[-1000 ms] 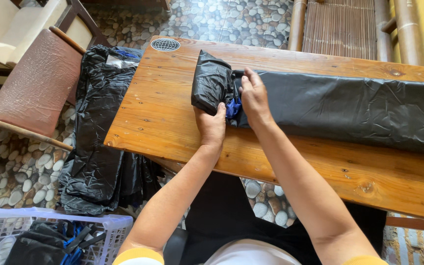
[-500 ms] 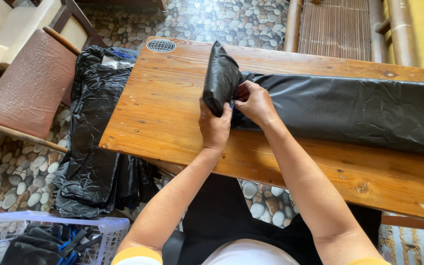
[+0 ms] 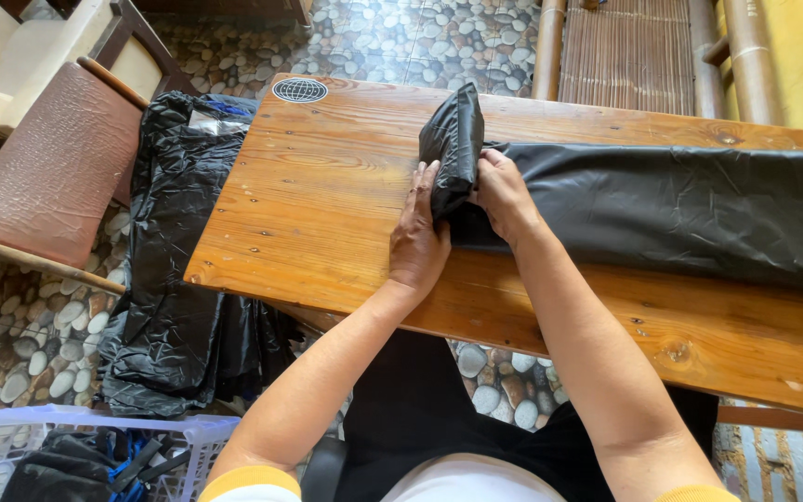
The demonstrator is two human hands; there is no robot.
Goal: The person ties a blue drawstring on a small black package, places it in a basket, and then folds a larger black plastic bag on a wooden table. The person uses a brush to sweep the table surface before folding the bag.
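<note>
Head view: left hand [image 3: 417, 237] and right hand [image 3: 504, 193], fingers closed, grip the rolled end of a black plastic bag [image 3: 662, 209], forearms angled inward over the wooden counter [image 3: 327, 186].

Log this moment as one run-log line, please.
left hand: pressing rolled end of black plastic sheet | right hand: gripping roll | sheet: flat along wooden table | roll: tilted up
</note>
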